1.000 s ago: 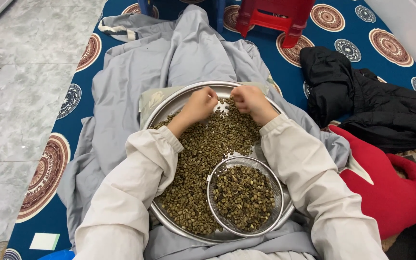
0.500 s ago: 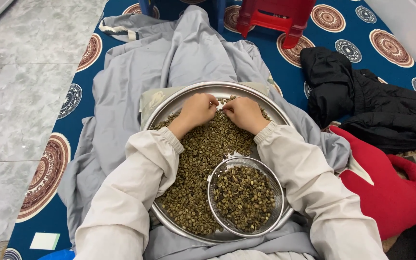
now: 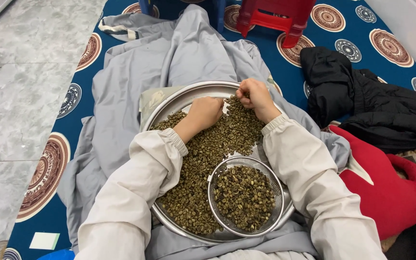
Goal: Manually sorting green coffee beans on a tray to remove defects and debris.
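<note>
Both hands rest on the beans (image 3: 203, 149) in the tray (image 3: 169, 103), the left hand (image 3: 205, 112) curled with fingers together, the right hand (image 3: 252, 96) pinching beans at the far edge; light, small picks keep beans from spilling.

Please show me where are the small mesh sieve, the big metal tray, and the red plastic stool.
small mesh sieve (image 3: 244, 230), head view, on its near rim.
big metal tray (image 3: 188, 94), head view, on its bare far rim.
red plastic stool (image 3: 271, 18), head view, on its front face.
</note>
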